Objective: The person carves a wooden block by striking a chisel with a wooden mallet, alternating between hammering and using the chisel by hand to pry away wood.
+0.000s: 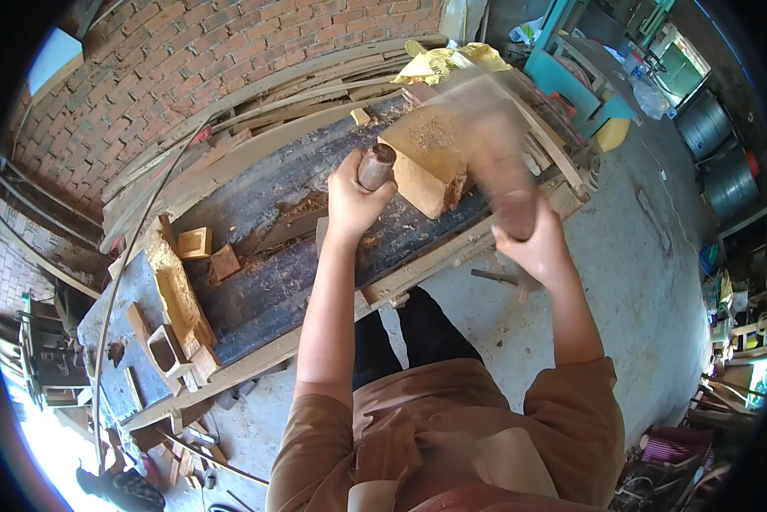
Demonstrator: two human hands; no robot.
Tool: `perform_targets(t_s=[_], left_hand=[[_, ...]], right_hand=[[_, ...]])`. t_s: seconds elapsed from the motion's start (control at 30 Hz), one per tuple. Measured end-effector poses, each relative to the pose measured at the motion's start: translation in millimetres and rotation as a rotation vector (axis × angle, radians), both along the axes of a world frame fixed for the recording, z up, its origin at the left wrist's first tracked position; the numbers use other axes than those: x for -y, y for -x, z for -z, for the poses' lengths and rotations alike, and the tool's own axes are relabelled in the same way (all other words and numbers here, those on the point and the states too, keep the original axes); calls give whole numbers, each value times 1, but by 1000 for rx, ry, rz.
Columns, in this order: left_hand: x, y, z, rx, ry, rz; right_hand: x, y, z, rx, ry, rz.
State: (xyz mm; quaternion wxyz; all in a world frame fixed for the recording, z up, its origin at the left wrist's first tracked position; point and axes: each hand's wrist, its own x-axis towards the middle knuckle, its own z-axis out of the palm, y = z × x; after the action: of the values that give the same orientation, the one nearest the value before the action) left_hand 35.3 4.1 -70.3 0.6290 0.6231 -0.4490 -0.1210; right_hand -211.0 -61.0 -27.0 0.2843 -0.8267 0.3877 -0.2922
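Observation:
My left hand (358,198) is wrapped round a short brown cylindrical handle (377,167), whose worn round end faces up; whatever is at its lower end is hidden. In my right hand (539,243) is a wooden mallet (507,166), smeared by motion, its head a blur above the bench. A thick block of pale wood (418,171) with a rough broken side lies on the dark bench top (273,294) between the two hands. Wood shavings are scattered on the block and around it.
A carved yellowish wood piece (177,286), a small open wooden box (195,243) and a square offcut (225,262) lie at the bench's left. Long planks (273,107) line the brick wall (187,68). Teal machinery (571,94) stands back right.

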Motion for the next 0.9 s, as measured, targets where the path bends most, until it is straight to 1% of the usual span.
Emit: perform_targets(t_s=[0.03,0.07,0.13,0.17,0.2,0.27,0.3,0.4,0.47,0.5,0.53,0.6,0.63,0.67,0.73,0.77,0.8,0.87,0.9], left_hand=[[-1,0,-1,73,-7,-31],[-1,0,2,74,-11,-34],[-1,-3,5,-36,48,12],[-2,-5,7,-42,47,2],[-3,-5,5,-22,21,4],[-3,-4,3,0,4,8],[-2,-2,2,26,7,5],[-2,-2,4,36,12,6],[-3,-6,4,23,20,0],[-5,-5,2,36,18,-4],[-7,-4,2,46,12,-6],[-2,-5,9,49,20,-21],[0,-5,10,17,18,11],[1,-6,12,-12,19,43],[-2,-7,10,30,-34,37],[-3,-6,9,23,0,33],[-3,-7,8,14,36,25],[-2,-8,10,0,24,24],[-1,-8,11,-3,16,34]], right_hand=[[-2,0,-9,-370,57,-38],[-2,3,-13,-369,54,-42],[3,9,-22,-101,46,-74],[2,10,-28,-24,92,-19],[3,11,-22,-29,88,-24],[9,11,-5,226,78,48],[5,8,-6,163,65,-3],[0,5,-23,-312,-8,-126],[2,7,-27,-164,113,-38],[1,6,-31,-36,124,-4],[2,4,-25,-45,122,-15],[7,-1,-4,339,3,37],[12,-1,-4,174,180,-6],[14,0,-6,175,183,-11],[7,-4,-23,-346,155,-99],[8,-3,-25,-270,153,-72],[10,-4,-22,-188,310,14],[11,-9,-22,46,350,93],[12,-10,-17,42,346,91]])
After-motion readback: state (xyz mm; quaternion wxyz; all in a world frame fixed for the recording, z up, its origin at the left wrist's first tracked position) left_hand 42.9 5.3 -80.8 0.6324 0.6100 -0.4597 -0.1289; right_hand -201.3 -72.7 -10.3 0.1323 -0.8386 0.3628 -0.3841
